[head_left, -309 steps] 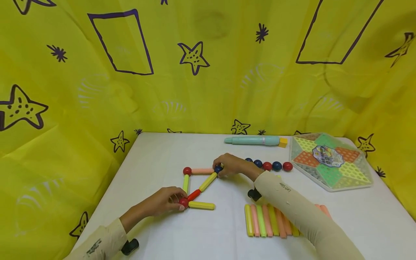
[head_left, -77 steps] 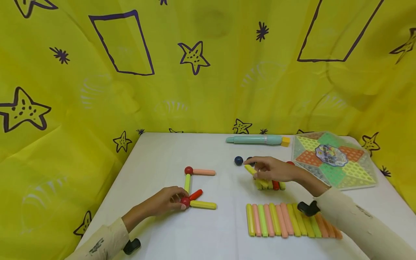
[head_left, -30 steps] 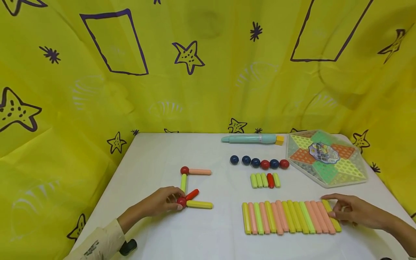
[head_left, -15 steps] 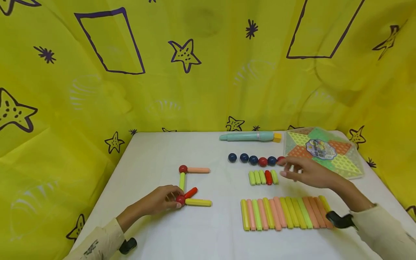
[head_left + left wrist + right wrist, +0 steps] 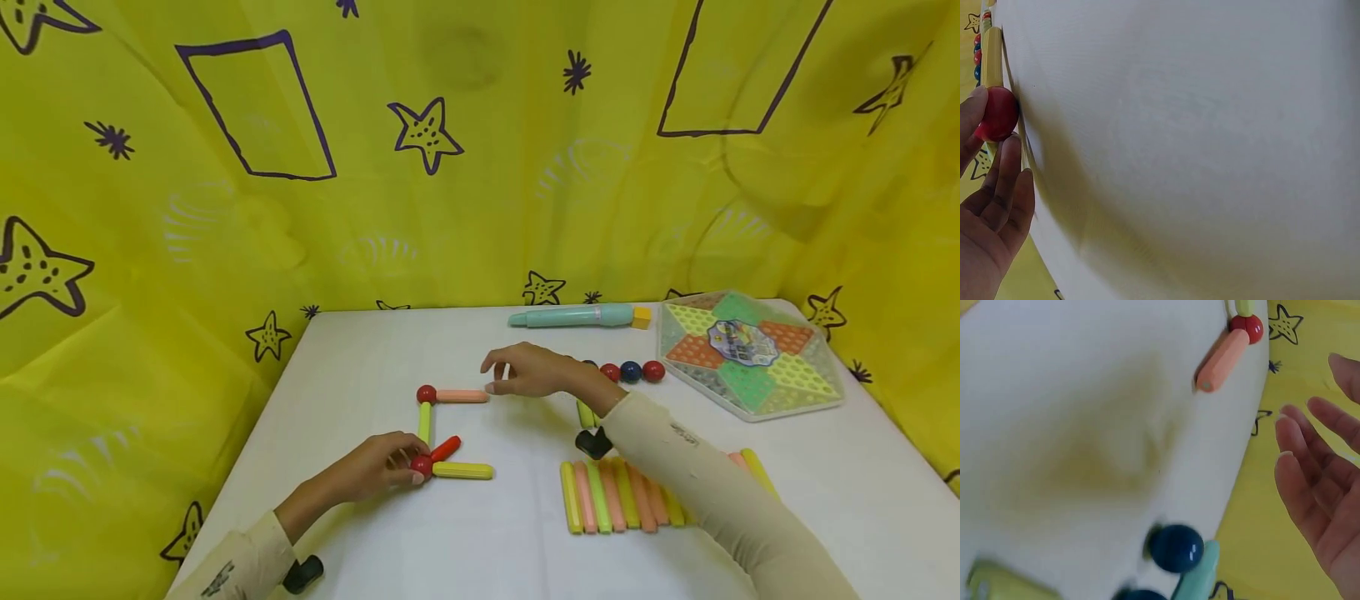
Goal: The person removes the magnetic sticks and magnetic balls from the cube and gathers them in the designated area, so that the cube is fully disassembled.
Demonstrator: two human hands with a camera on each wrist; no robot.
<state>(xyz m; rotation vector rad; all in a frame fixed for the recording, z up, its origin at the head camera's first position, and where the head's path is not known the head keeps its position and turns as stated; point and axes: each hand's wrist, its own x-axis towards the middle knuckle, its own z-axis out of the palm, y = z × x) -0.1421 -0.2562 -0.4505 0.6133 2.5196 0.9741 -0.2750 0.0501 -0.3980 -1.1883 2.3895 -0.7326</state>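
My left hand (image 5: 386,462) pinches a red ball (image 5: 1001,114) between thumb and fingers, low at the table. From that ball extend a yellow magnetic rod (image 5: 463,471), a short red rod (image 5: 447,448) and a short lime rod (image 5: 425,422). The lime rod leads up to a second red ball (image 5: 426,394), from which a salmon rod (image 5: 462,396) points right. My right hand (image 5: 528,369) hovers by that rod's free end, fingers loosely bent, holding nothing. In the right wrist view the palm is bare, and the salmon rod (image 5: 1222,362) lies apart from the fingers.
Behind the right forearm lie a row of blue and red balls (image 5: 631,372) and short lime rods (image 5: 586,414), partly hidden. Long rods (image 5: 604,497) line up at front right. A teal pen-like tool (image 5: 577,316), yellow cube (image 5: 641,318) and hexagonal game box (image 5: 750,354) stand at the back.
A blue ball and a yellow rod have left the built shape. My right hand set a yellow rod at the long row's right end, then moved left, empty. My left hand kept its grip.
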